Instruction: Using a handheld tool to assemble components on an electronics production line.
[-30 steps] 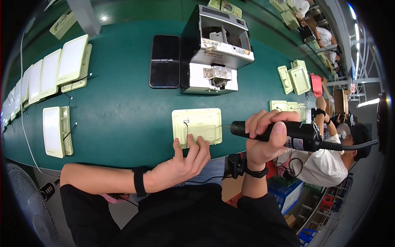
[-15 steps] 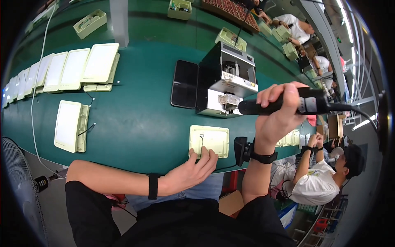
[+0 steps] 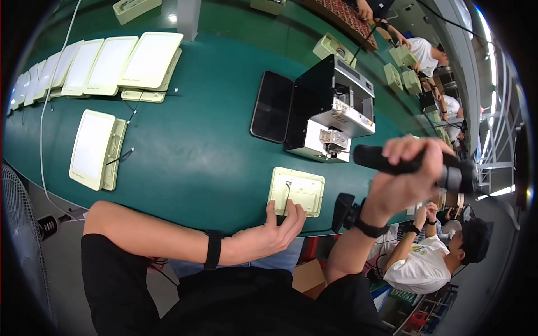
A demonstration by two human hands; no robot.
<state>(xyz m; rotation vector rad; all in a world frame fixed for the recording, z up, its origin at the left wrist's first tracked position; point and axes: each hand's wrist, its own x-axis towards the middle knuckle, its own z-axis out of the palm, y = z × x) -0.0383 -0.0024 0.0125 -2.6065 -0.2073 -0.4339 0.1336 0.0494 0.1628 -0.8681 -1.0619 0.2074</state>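
Note:
My right hand is wrapped round a black electric screwdriver with a cord at its back end. The driver points left, its tip end close to the silver pick-up part of a screw feeder. Motion blurs the right hand somewhat. A pale green plastic casing lies on the table in front of me, with a short dark cable on its face. My left hand has its bent fingers and thumb on the casing's near edge, holding it.
A black phone-like slab lies left of the feeder. Several white-faced panels overlap at the far left, and a nearer panel has a loose cable. Pale bins stand behind. A co-worker sits at right; a fan is at left.
The screwdriver has drawn back a little to the right from the feeder in my right hand. My left hand stays on the casing. The whole view has shifted slightly.

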